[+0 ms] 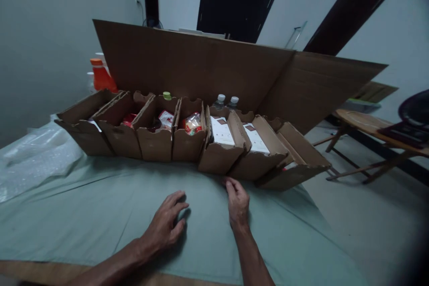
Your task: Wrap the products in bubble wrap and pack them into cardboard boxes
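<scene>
My left hand [167,221] hovers low over or rests on the green cloth [114,214], fingers apart and holding nothing. Just in front of the bins, my right hand [237,201] has its fingers partly stretched towards the bottom edge of a cardboard bin [217,161]; whether they touch it I cannot tell. Several such bins stand in a row across the cloth. White boxes [221,132] [256,138] sit in two of them. Other bins hold a clear-wrapped red packet [192,123], a red and white packet [166,119] and a red item [129,119].
Behind the bins rises a tall cardboard panel [194,62], with two clear bottles [219,100] [233,102] in front of it. An orange bottle [102,76] stands at the back left. Bubble wrap [40,156] lies on the left. A wooden stool [362,120] stands at right.
</scene>
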Demonstrator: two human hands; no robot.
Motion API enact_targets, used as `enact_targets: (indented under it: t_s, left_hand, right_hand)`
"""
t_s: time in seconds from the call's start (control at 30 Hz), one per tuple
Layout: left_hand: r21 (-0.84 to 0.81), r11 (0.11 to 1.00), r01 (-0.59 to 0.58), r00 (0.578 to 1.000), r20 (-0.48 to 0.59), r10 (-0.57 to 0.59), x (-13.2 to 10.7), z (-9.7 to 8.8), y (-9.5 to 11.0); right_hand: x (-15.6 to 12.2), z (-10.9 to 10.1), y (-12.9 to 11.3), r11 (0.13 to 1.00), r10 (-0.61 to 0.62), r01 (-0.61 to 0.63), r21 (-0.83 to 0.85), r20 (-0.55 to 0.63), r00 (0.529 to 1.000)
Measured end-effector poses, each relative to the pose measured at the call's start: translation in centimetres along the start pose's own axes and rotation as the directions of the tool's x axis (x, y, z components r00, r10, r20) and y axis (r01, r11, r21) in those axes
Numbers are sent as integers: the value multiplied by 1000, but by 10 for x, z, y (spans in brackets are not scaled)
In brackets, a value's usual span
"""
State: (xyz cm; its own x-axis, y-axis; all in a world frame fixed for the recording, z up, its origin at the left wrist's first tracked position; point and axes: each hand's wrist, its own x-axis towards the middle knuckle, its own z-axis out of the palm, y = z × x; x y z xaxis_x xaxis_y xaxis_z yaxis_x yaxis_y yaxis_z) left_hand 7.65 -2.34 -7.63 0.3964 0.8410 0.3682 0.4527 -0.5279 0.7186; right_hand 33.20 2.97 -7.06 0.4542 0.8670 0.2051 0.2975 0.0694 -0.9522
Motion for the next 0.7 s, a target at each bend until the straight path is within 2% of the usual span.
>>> enact_targets:
  t_s: [0.17,0.33,0.5,0.7]
  left_hand:
    - [-41,997,70,997,-42,-71,-6,-12,4]
    - [-58,993,102,994,-17,-104,1,-15,13]
    - [-43,991,126,992,20,-125,1,-20,14]
    - [-60,986,153,988,30,-151,3,-20,15]
  right_hand:
    - [2,16,-11,996,-71,79,-35,182,981]
    - [7,14,-19,988,-66,104,-112,295,953]
    - [12,10,-28,977,-39,113,-181,371,928]
    - [13,17,-36,975,-17,110,-194,425,905]
